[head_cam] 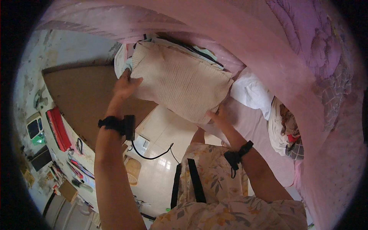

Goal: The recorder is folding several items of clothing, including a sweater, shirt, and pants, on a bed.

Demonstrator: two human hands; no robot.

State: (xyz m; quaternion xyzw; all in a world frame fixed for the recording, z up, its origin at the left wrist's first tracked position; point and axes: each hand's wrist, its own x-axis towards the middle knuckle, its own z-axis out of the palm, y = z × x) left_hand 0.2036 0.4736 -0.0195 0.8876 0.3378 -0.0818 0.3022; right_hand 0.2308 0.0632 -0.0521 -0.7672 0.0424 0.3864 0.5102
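Note:
A cream folded piece of ribbed cloth (181, 83) spans the space between my hands. My left hand (126, 84) grips its left edge, thumb on top and the other fingers hidden behind. At the lower right corner my right hand (220, 115) holds it, thumb over the top face. Behind its far edge lies a stack of folded clothes (187, 47), pale and dark, on the bed. A crumpled white cloth (251, 92) rests to the right of the cream one.
Pink mosquito netting (273, 49) hangs over the pink bed sheet (256, 135). More bundled clothes (283, 129) lie on the right. A brown board-like surface (83, 92) stands at left, by a cluttered table with a red box (58, 129). A yellow slipper (133, 171) is on the tiled floor.

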